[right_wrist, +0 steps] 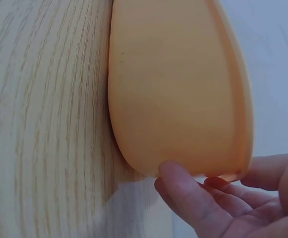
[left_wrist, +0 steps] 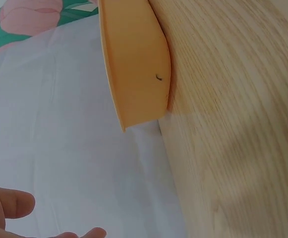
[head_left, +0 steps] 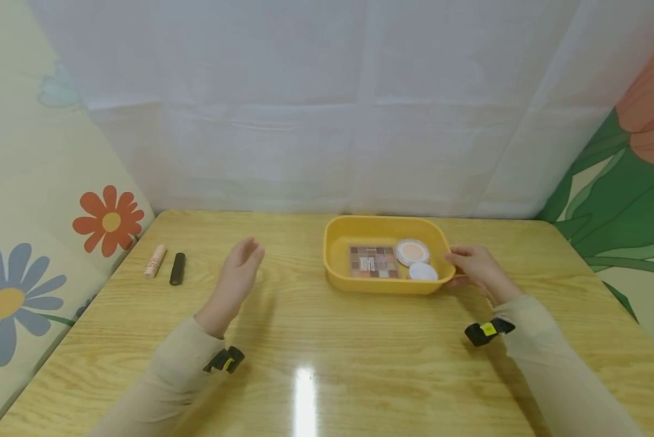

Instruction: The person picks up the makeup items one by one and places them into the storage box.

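Note:
A yellow plastic bin [head_left: 381,285] stands on the wooden table, and my right hand [head_left: 482,270] holds its right end by the rim. In the right wrist view, the fingers [right_wrist: 198,198] lie against the outside of the bin's end wall [right_wrist: 178,99]. Inside the bin are an eyeshadow palette [head_left: 374,262], a round compact [head_left: 412,252] with a peach centre, and a round white piece [head_left: 422,272]. My left hand [head_left: 234,279] is held over the table left of the bin, fingers loosely extended and holding nothing. Only its fingertips show in the left wrist view.
At the table's left side lie a pale pink lipstick tube [head_left: 155,261] and a black tube [head_left: 177,269], side by side. A white cloth [head_left: 261,121] hangs behind the table [head_left: 283,340]. Flower-printed panels [head_left: 26,182] flank both sides.

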The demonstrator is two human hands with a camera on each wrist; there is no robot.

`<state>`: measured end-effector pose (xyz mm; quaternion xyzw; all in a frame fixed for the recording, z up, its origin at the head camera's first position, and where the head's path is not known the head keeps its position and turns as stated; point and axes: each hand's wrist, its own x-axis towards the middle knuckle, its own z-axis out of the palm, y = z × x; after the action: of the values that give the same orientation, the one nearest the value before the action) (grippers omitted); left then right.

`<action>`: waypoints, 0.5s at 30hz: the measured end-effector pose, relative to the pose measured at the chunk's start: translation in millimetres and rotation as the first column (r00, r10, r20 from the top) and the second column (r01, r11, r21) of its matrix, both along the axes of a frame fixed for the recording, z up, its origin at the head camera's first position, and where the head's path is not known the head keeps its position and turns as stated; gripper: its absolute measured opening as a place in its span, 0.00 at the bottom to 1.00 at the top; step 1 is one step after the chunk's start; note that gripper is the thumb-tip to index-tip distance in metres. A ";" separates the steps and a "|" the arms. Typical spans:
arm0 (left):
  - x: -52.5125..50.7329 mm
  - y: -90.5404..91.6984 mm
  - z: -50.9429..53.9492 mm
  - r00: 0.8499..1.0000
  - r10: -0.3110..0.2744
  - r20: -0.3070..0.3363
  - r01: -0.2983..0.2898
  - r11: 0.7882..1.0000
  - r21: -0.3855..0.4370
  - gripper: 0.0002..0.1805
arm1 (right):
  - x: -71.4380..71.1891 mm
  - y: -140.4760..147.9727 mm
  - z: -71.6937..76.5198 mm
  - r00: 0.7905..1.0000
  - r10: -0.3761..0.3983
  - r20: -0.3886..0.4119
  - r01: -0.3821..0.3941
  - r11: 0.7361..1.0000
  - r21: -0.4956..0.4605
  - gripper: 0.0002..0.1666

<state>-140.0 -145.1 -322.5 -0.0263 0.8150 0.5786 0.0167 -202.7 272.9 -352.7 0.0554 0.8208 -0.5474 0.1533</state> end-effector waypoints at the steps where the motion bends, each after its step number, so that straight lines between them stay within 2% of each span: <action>1: 0.2 -0.7 -0.3 1.000 0.001 0.003 -0.001 1.000 -0.011 0.32 | 0.1 0.2 -0.1 1.000 -0.001 0.000 0.001 1.000 0.000 0.33; 15: 6.1 -16.0 -5.1 1.000 0.010 0.010 -0.008 0.988 -0.157 0.35 | 1.0 0.6 -0.2 1.000 -0.006 -0.004 0.006 1.000 -0.013 0.33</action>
<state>-133.9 -161.1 -327.6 -0.0343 0.8578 0.5126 0.0162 -201.7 273.5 -352.8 0.0557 0.8174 -0.5534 0.1501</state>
